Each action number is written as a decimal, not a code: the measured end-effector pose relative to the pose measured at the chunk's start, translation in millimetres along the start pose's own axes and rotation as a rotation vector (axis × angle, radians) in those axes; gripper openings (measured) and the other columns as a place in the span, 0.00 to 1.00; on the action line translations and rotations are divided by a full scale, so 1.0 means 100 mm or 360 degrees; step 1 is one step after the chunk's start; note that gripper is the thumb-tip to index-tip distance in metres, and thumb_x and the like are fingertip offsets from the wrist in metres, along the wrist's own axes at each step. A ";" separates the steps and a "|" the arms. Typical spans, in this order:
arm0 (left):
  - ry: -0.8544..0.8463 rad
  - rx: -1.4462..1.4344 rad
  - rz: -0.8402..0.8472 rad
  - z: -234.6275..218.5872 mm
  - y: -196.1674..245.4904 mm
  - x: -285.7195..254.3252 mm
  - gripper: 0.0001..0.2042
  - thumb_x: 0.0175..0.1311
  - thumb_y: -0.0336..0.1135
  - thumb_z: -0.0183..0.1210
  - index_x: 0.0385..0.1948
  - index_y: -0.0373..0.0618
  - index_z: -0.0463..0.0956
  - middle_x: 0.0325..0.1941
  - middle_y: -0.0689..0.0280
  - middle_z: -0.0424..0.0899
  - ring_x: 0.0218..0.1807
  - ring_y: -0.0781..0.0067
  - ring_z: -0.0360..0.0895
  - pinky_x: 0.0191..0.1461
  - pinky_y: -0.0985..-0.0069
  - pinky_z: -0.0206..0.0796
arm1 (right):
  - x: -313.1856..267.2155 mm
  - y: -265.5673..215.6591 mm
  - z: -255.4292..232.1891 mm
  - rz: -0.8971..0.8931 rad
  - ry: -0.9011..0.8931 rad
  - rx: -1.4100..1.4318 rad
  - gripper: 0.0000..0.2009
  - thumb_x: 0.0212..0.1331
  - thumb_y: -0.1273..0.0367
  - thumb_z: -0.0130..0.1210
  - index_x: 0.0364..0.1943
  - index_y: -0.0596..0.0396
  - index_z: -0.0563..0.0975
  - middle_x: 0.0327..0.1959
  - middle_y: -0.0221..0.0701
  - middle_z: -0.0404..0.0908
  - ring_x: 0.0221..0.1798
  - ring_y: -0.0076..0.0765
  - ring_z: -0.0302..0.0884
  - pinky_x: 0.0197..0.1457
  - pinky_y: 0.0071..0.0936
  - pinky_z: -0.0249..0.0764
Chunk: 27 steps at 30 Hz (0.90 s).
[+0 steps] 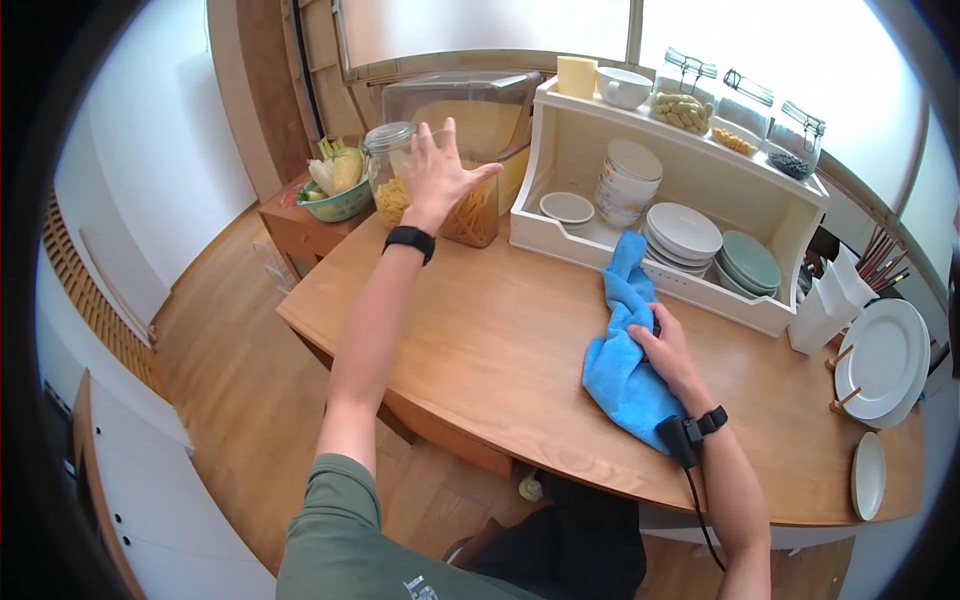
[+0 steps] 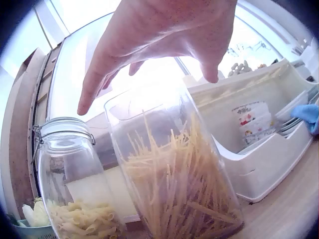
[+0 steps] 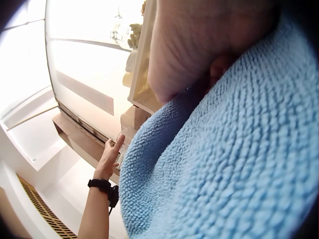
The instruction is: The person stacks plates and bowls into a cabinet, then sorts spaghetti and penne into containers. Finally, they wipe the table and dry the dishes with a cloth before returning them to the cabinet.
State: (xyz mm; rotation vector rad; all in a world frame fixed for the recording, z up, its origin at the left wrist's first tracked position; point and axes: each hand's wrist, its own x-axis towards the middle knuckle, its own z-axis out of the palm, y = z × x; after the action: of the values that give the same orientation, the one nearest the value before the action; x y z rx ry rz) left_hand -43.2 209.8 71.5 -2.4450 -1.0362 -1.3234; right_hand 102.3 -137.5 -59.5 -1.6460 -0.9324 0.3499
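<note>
My left hand (image 1: 440, 182) is spread wide, fingers and thumb apart, over a tall clear container (image 2: 174, 184) of long, thin yellow pasta. The left wrist view shows the palm above the container's rim, with nothing held. Just left of it stands a clip-top glass jar (image 2: 75, 169) of short tube pasta. My right hand (image 1: 668, 350) grips a blue cloth (image 1: 625, 375), its fingers partly hidden in the folds. The cloth hangs bunched over the wooden table (image 1: 480, 350), its upper end overlapping the shelf's front edge in the head view.
A white shelf unit (image 1: 545, 235) holds stacked bowls (image 1: 630, 180) and plates (image 1: 685, 232); jars, a cup and a mug stand on top. Behind the pasta is a clear-lidded bin (image 1: 450, 100). A vegetable basket (image 1: 340, 205) sits far left. White plates (image 1: 880, 360) stand at the right.
</note>
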 end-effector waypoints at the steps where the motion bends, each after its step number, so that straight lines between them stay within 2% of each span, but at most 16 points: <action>1: -0.0070 0.0025 0.0002 0.04 0.06 0.03 0.47 0.47 0.66 0.65 0.61 0.38 0.60 0.67 0.43 0.61 0.71 0.43 0.54 0.67 0.54 0.60 | 0.00 0.00 0.00 -0.0010 0.0008 0.0000 0.17 0.54 0.67 0.59 0.45 0.62 0.74 0.34 0.31 0.78 0.37 0.25 0.72 0.42 0.24 0.70; 2: -0.0142 0.0052 0.0001 0.09 0.08 0.05 0.46 0.46 0.65 0.66 0.61 0.39 0.62 0.66 0.43 0.61 0.72 0.40 0.51 0.68 0.53 0.58 | 0.00 0.01 0.00 -0.0016 0.0003 -0.0006 0.17 0.54 0.67 0.59 0.46 0.62 0.74 0.34 0.31 0.78 0.37 0.25 0.73 0.42 0.25 0.71; 4: -0.0119 -0.0001 0.0018 0.30 -0.04 0.12 0.44 0.46 0.63 0.67 0.58 0.39 0.64 0.64 0.44 0.63 0.72 0.39 0.51 0.68 0.53 0.58 | -0.01 -0.01 0.00 -0.0033 -0.0002 -0.0009 0.17 0.54 0.67 0.59 0.46 0.62 0.74 0.35 0.31 0.78 0.38 0.25 0.73 0.43 0.25 0.71; 6: -0.0102 -0.0053 0.0037 0.29 -0.07 0.15 0.41 0.46 0.61 0.68 0.55 0.38 0.67 0.62 0.44 0.65 0.71 0.39 0.52 0.68 0.53 0.58 | -0.01 -0.02 -0.01 -0.0040 -0.0027 0.0007 0.17 0.54 0.68 0.59 0.47 0.62 0.74 0.36 0.32 0.79 0.38 0.26 0.74 0.44 0.25 0.71; 8: -0.0056 0.0018 0.0094 0.28 -0.09 0.13 0.36 0.46 0.57 0.69 0.48 0.33 0.71 0.54 0.45 0.70 0.66 0.41 0.58 0.71 0.52 0.53 | -0.01 -0.03 -0.02 -0.0041 -0.0028 -0.0004 0.18 0.54 0.68 0.59 0.47 0.62 0.74 0.36 0.32 0.79 0.39 0.26 0.74 0.44 0.25 0.71; 11: -0.0042 0.0037 0.0135 0.24 -0.14 0.15 0.34 0.47 0.55 0.69 0.45 0.31 0.72 0.51 0.45 0.72 0.64 0.43 0.60 0.72 0.55 0.51 | -0.01 -0.01 -0.01 -0.0045 -0.0026 -0.0015 0.18 0.54 0.68 0.59 0.47 0.63 0.74 0.36 0.33 0.79 0.39 0.26 0.74 0.44 0.26 0.71; 14: -0.0174 0.0063 0.0159 0.19 -0.19 0.20 0.31 0.47 0.53 0.70 0.43 0.32 0.73 0.50 0.46 0.72 0.62 0.45 0.62 0.69 0.57 0.57 | 0.01 0.04 -0.01 -0.0074 -0.0013 -0.0019 0.18 0.54 0.67 0.59 0.47 0.62 0.74 0.36 0.33 0.79 0.39 0.26 0.74 0.44 0.26 0.71; 18: -0.0351 -0.0036 0.0179 0.09 -0.26 0.24 0.28 0.49 0.51 0.70 0.40 0.33 0.74 0.49 0.46 0.72 0.59 0.46 0.65 0.64 0.59 0.61 | -0.01 -0.01 -0.01 -0.0048 -0.0005 -0.0053 0.18 0.54 0.66 0.60 0.47 0.62 0.74 0.36 0.35 0.79 0.39 0.28 0.75 0.44 0.27 0.71; 20: -0.0405 -0.0098 0.0288 0.01 -0.33 0.24 0.25 0.50 0.49 0.69 0.37 0.34 0.74 0.47 0.48 0.72 0.56 0.47 0.68 0.61 0.61 0.65 | -0.01 0.00 0.00 -0.0076 0.0009 -0.0059 0.18 0.54 0.66 0.60 0.47 0.62 0.74 0.36 0.35 0.80 0.39 0.29 0.75 0.44 0.27 0.71; 21: -0.0453 -0.0169 0.0309 -0.04 -0.37 0.24 0.23 0.51 0.48 0.69 0.31 0.36 0.72 0.44 0.49 0.72 0.52 0.49 0.70 0.58 0.62 0.65 | -0.01 0.00 0.00 -0.0115 0.0016 -0.0071 0.19 0.54 0.66 0.60 0.47 0.62 0.74 0.37 0.36 0.80 0.39 0.30 0.76 0.45 0.28 0.72; 22: -0.0459 -0.0169 0.0320 -0.10 -0.42 0.25 0.23 0.51 0.48 0.69 0.31 0.36 0.72 0.44 0.49 0.72 0.52 0.49 0.70 0.58 0.62 0.65 | 0.00 0.00 -0.01 -0.0109 0.0025 -0.0066 0.19 0.54 0.66 0.60 0.47 0.62 0.74 0.37 0.36 0.80 0.39 0.30 0.76 0.45 0.28 0.72; 24: -0.0621 -0.0256 0.0453 -0.17 -0.56 0.27 0.22 0.52 0.48 0.68 0.27 0.38 0.68 0.41 0.51 0.71 0.49 0.51 0.70 0.56 0.62 0.64 | -0.01 0.00 -0.02 -0.0109 0.0002 -0.0112 0.19 0.53 0.66 0.60 0.47 0.62 0.75 0.37 0.37 0.80 0.39 0.31 0.76 0.45 0.28 0.72; 25: -0.0511 -0.0344 0.0627 -0.14 -0.69 0.26 0.22 0.52 0.46 0.69 0.25 0.39 0.65 0.41 0.53 0.71 0.48 0.51 0.70 0.55 0.62 0.63 | 0.00 0.02 -0.02 -0.0103 0.0006 -0.0107 0.19 0.53 0.66 0.60 0.47 0.62 0.75 0.37 0.37 0.80 0.39 0.31 0.76 0.45 0.28 0.72; 26: -0.0517 -0.0342 0.0632 -0.19 -0.77 0.25 0.22 0.52 0.46 0.69 0.25 0.39 0.65 0.41 0.53 0.71 0.48 0.51 0.70 0.55 0.62 0.63 | 0.00 0.04 -0.01 -0.0106 0.0013 -0.0101 0.19 0.53 0.65 0.60 0.47 0.62 0.75 0.37 0.37 0.80 0.39 0.31 0.76 0.45 0.28 0.72; 27: -0.0577 -0.0429 0.0684 -0.29 -0.80 0.25 0.22 0.52 0.44 0.69 0.25 0.39 0.65 0.43 0.53 0.72 0.52 0.50 0.70 0.57 0.62 0.63 | 0.01 0.05 -0.01 -0.0109 0.0023 -0.0096 0.19 0.53 0.65 0.60 0.47 0.62 0.75 0.37 0.37 0.80 0.39 0.31 0.76 0.45 0.28 0.72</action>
State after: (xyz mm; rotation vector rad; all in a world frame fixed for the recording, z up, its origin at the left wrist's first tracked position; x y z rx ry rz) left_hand -105.6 268.1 95.2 -2.9599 -0.3570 -0.9520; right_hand 105.3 -137.6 -64.0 -1.6649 -0.9942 0.2655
